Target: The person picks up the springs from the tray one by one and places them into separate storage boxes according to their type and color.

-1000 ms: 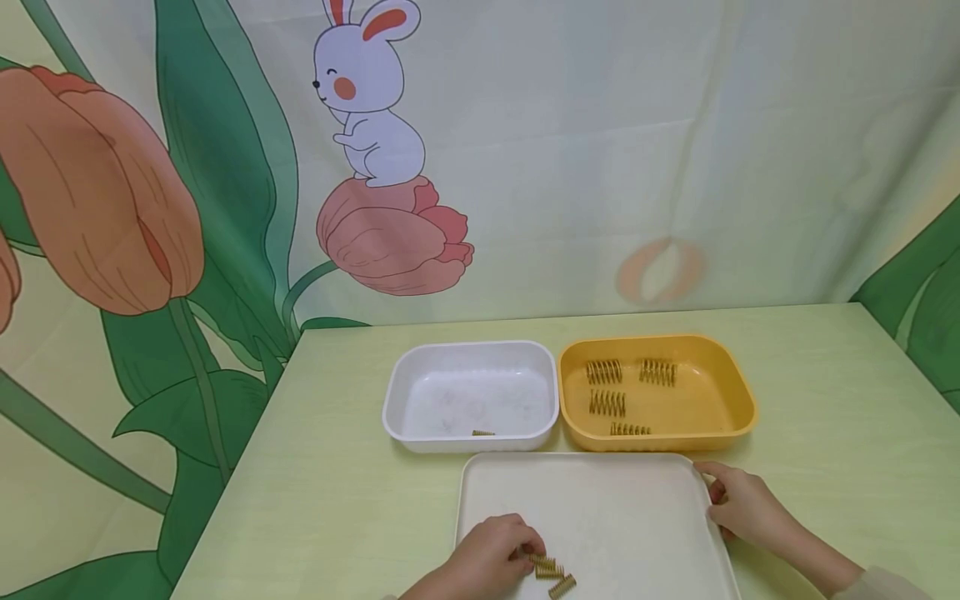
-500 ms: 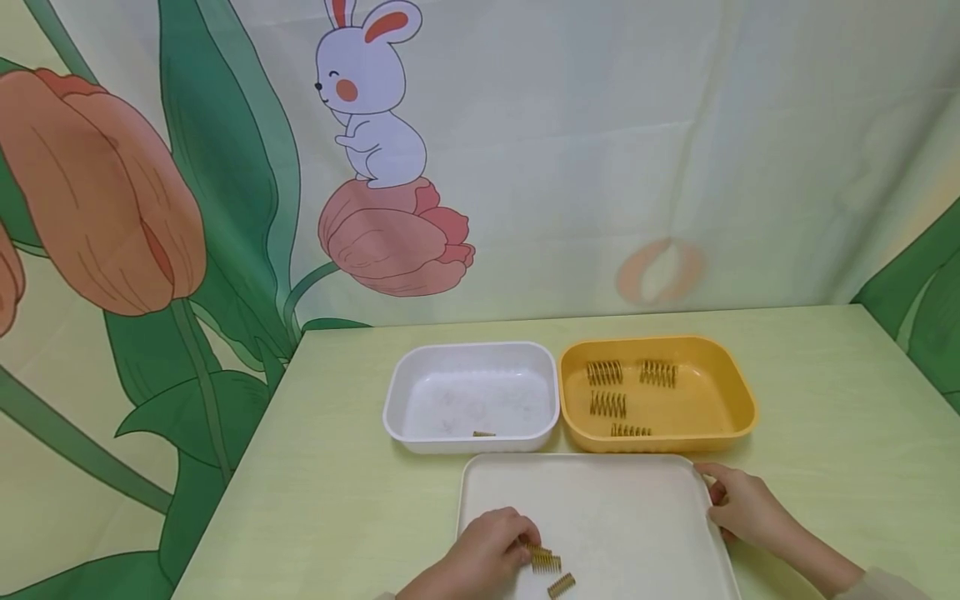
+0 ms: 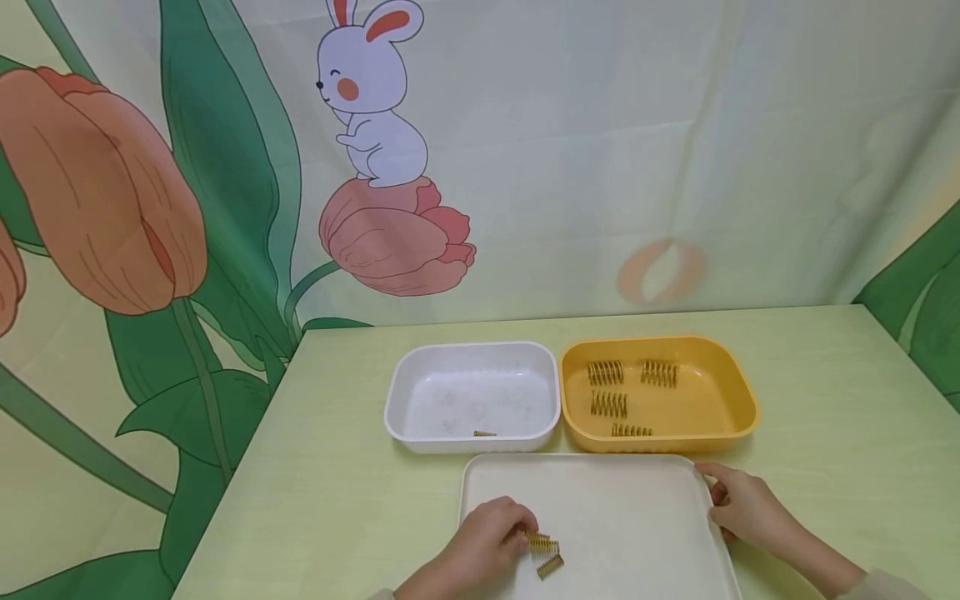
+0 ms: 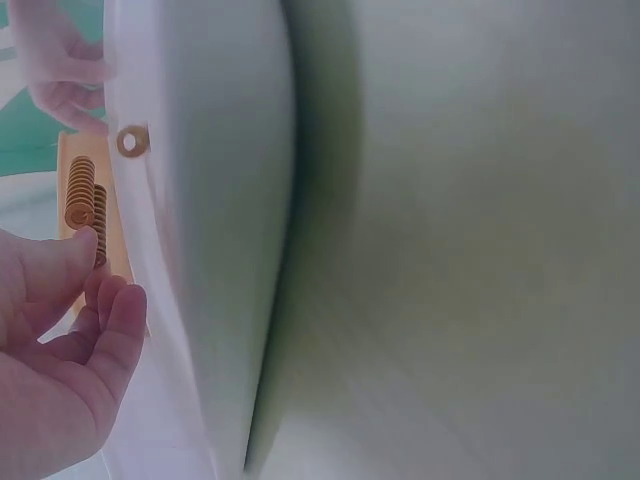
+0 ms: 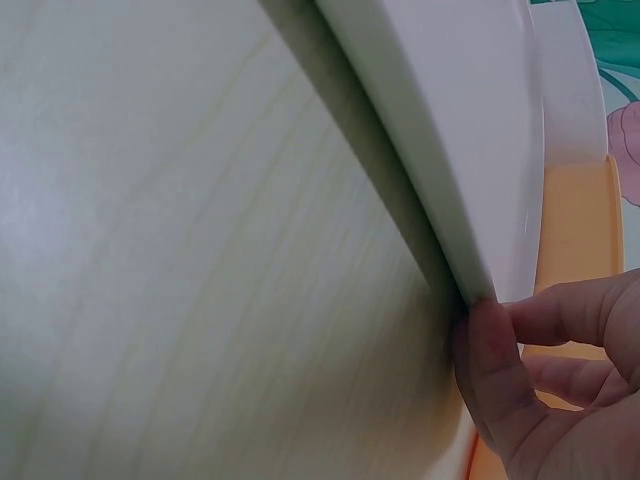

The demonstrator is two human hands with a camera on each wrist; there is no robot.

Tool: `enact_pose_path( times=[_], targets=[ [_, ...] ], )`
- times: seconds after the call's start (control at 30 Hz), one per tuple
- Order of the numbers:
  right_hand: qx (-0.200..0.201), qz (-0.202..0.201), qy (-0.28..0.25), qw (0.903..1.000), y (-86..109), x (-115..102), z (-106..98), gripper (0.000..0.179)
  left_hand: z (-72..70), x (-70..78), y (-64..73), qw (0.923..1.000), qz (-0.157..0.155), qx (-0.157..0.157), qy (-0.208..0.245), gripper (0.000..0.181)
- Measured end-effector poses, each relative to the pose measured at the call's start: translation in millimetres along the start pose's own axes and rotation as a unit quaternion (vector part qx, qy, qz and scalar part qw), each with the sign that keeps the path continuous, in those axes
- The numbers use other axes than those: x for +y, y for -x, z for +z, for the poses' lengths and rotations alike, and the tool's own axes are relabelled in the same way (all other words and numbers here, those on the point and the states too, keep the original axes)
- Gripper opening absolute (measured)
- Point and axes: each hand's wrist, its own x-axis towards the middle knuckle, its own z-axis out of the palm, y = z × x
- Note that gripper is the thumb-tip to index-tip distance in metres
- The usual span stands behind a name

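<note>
Small brass coil springs [image 3: 551, 567] lie on the white tray [image 3: 622, 517], near its left side. My left hand [image 3: 491, 537] pinches one spring [image 4: 101, 225] between thumb and fingertips, partly hidden by the thumb. Another spring lies close against it, and in the left wrist view a third spring [image 4: 133, 141] appears end-on, apart from the hand. At the tray's right edge, my right hand [image 3: 750, 508] grips the rim, thumb and fingers on either side of it, as the right wrist view shows.
Behind the tray, a white bin [image 3: 472, 445] holds a small spring by its front wall. Beside it, a yellow bin [image 3: 720, 425] contains several larger springs. A printed curtain [image 3: 555, 167] hangs behind the pale green table [image 3: 322, 492].
My left hand has shifted slightly away from the body and left, with springs moving along by its fingertips. The loose spring has moved up and left too. My right hand stays on the tray rim.
</note>
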Motion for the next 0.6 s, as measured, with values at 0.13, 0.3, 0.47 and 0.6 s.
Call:
enact_pose_path(
  times=[0.13, 0.3, 0.47, 0.6],
  targets=[
    [-0.001, -0.002, 0.003, 1.0000, 0.0, -0.2, -0.3, 0.057, -0.2, -1.3, -1.0, 1.0000, -0.008, 0.002, 0.003, 0.011],
    [0.000, -0.006, 0.003, 1.0000, 0.3, -0.1, -0.5, 0.057, 2.9, -7.1, -1.8, 0.9997, -0.013, 0.019, 0.007, 0.011],
    [0.001, -0.010, 0.004, 0.9999, 1.0, -0.5, -0.5, 0.057, 6.0, -12.1, -2.4, 0.9991, -0.014, 0.039, 0.002, 0.012],
    [0.000, -0.010, 0.004, 0.9999, 1.1, -0.7, -0.6, 0.057, 6.7, -12.9, -2.2, 0.9984, -0.022, 0.052, -0.008, 0.011]
  ],
)
